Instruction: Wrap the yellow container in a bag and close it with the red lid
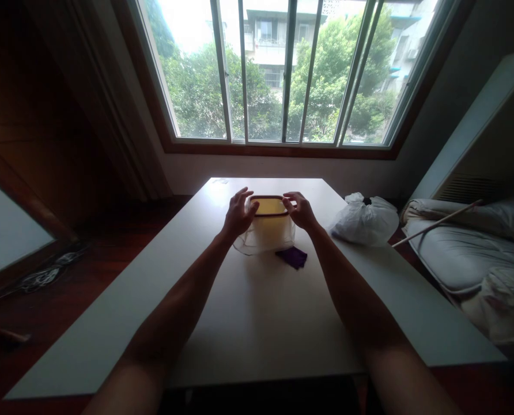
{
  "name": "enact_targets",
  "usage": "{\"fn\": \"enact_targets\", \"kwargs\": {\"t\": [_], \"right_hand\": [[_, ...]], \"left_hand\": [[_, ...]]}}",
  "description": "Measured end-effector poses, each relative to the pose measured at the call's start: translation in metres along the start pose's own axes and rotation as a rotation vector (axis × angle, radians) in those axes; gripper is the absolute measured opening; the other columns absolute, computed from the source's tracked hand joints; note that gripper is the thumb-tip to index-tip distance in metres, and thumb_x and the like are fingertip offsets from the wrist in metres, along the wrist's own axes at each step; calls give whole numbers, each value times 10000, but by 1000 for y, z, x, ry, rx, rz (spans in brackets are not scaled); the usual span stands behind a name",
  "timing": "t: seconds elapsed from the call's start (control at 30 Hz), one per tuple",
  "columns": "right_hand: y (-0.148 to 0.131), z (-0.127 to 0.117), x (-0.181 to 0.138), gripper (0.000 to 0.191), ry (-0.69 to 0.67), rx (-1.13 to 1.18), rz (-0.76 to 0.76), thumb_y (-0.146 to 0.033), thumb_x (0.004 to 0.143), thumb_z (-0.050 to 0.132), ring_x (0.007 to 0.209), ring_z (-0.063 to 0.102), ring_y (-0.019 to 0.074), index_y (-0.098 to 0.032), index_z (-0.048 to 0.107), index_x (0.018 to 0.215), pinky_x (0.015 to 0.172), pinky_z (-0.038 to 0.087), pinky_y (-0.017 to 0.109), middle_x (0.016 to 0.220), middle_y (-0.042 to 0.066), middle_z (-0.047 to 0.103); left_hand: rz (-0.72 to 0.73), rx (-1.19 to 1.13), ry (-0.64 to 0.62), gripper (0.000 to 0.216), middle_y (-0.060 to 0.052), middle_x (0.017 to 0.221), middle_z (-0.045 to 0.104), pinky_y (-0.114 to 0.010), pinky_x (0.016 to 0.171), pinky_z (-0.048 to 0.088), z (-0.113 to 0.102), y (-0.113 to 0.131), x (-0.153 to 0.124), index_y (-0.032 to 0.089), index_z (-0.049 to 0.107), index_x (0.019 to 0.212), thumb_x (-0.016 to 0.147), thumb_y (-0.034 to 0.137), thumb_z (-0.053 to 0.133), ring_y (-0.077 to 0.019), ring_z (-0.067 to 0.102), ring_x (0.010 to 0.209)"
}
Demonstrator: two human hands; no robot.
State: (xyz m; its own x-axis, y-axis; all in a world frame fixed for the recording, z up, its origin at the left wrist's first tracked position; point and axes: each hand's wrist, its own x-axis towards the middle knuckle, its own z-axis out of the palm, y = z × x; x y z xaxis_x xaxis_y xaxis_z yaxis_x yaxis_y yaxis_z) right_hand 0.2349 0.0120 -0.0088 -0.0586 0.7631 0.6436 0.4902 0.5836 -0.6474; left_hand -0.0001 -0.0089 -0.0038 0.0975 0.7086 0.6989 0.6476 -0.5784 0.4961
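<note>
A yellowish see-through container (269, 230) with a dark brown rim stands on the white table, between my two hands. Clear film or thin plastic seems to surround its lower part, with a thin curved edge at the left. My left hand (240, 216) is at the rim's left end, fingers curved and thumb against the rim. At the opposite end my right hand (299, 208) has its thumb and bent fingers around the rim's corner. Whether film is also pinched in the fingers cannot be made out. A dark purple cloth (292, 257) lies just in front of the container.
A tied white plastic bag (364, 222) sits on the right side of the table (257, 323). Beyond it are a pale folded mattress (451, 248) and a thin stick (438, 223). A small flat clear item (219, 181) lies at the far left corner. Cables (45, 276) lie on the floor.
</note>
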Motion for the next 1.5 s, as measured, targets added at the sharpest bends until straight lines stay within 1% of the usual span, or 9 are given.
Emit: {"fn": "enact_targets", "kwargs": {"t": [0.07, 0.13, 0.2, 0.3, 0.67, 0.87, 1.07, 1.33, 1.5], "right_hand": [[1, 2, 0, 475, -51, 15, -20, -520, 944, 524, 1263, 581, 281, -189, 673, 1249, 1037, 513, 457, 1389, 147, 595], [2, 3, 0, 505, -105, 24, -21, -500, 960, 500, 1377, 493, 274, -175, 639, 1321, 1149, 414, 464, 1466, 145, 543], [3, 3, 0, 529, -152, 36, -9, -478, 966, 488, 1421, 448, 265, -156, 608, 1367, 1196, 352, 458, 1504, 145, 508], [3, 4, -1, 519, -182, 59, 3, -461, 963, 495, 1442, 427, 252, -179, 598, 1387, 1213, 322, 451, 1528, 115, 488], [0, 7, -2, 491, -199, 43, 1, -417, 954, 499, 1442, 427, 254, -176, 621, 1364, 1210, 322, 431, 1536, 119, 478], [4, 9, -2, 479, -205, -4, -39, -388, 951, 479, 1423, 443, 261, -159, 645, 1338, 1208, 322, 427, 1510, 123, 508], [11, 9, -3, 450, -202, -35, -65, -378, 948, 478, 1402, 462, 274, -173, 672, 1298, 1198, 346, 445, 1477, 107, 544], [10, 4, -3, 416, -198, 41, -23, -303, 905, 525, 1377, 498, 271, -194, 680, 1275, 1166, 392, 461, 1491, 108, 530], [9, 3, -2, 423, -166, 50, -3, -270, 890, 546, 1386, 494, 269, -197, 664, 1290, 1159, 398, 466, 1485, 111, 539]], "left_hand": [[19, -43, -78, 446, -114, 1548, 444, -510, 1181, 347, 2, -1, -1, 216, 557, 1345, 964, 444, 506, -285, 372, 1456], [20, -76, -135, 483, -126, 1567, 423, -505, 1193, 332, 4, -4, -3, 203, 543, 1374, 970, 461, 484, -279, 357, 1471], [19, -93, -162, 511, -137, 1560, 433, -505, 1195, 330, 5, -7, -4, 190, 539, 1386, 973, 482, 467, -278, 373, 1466], [32, -110, -156, 529, -152, 1531, 467, -486, 1190, 342, 7, -11, -5, 169, 559, 1367, 976, 509, 451, -273, 417, 1441], [55, -154, -88, 502, -190, 1469, 519, -474, 1165, 385, 10, -14, -9, 123, 592, 1285, 970, 491, 464, -281, 474, 1393], [77, -199, -66, 494, -188, 1454, 530, -510, 1148, 403, 16, -20, -9, 144, 600, 1246, 942, 521, 506, -299, 494, 1372], [73, -237, -66, 480, -187, 1459, 521, -501, 1156, 394, 19, -21, -10, 144, 598, 1242, 939, 506, 515, -294, 481, 1384], [22, -291, -157, 550, -170, 1540, 441, -519, 1202, 320, 15, -21, -4, 178, 572, 1327, 921, 550, 562, -310, 396, 1452], [-6, -379, -235, 749, -174, 1632, 275, -547, 1199, 317, 12, -26, -5, 224, 465, 1457, 842, 597, 672, -355, 289, 1505]]}}
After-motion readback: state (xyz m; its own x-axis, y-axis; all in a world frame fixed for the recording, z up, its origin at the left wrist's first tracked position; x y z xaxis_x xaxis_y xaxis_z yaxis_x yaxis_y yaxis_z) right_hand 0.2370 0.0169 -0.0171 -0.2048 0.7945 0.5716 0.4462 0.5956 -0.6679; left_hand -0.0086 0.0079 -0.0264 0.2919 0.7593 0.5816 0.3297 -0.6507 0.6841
